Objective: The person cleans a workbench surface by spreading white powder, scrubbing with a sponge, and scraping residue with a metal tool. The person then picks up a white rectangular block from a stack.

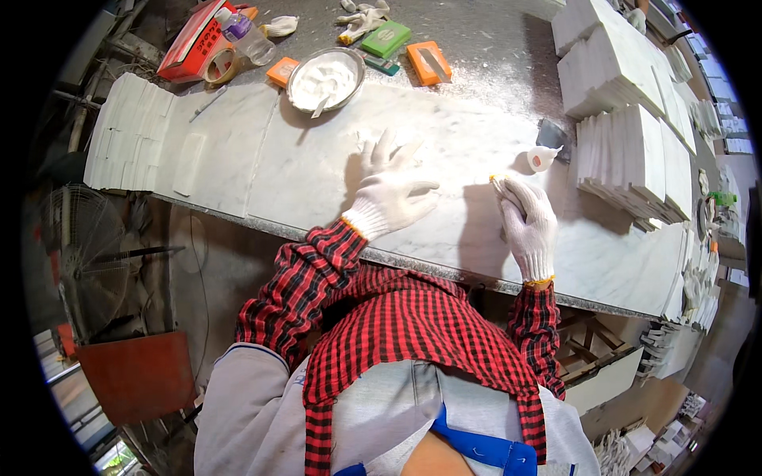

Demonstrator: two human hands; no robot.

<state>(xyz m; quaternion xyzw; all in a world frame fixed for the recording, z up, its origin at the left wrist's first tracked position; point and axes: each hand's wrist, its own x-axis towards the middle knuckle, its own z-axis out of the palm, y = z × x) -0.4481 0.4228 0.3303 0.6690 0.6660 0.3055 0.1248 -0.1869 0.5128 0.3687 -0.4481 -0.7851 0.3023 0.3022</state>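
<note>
My left hand [390, 190], in a white knit glove, rests over the pale marble slab [294, 178] with its fingers spread and nothing in them. To the right, my right hand [525, 220], gloved too, has its fingers curled and pressed together. A bit of yellow shows at its fingertips; what they hold, if anything, is too small to name. Just beyond that hand stands a small white squeeze bottle [541, 159] with a pointed nozzle, beside a dark grey square piece [554, 136]. Ahead of my left hand sits a metal bowl [359, 85] of white paste, a spatula [320, 106] leaning in it.
Stacks of white stone tiles stand at right [627, 155] and left [127, 131]. Along the back lie an orange box [427, 65], a green box [386, 38], spare gloves [365, 20], a tape roll [222, 66] and a plastic bottle [250, 40]. A fan [87, 254] stands at lower left.
</note>
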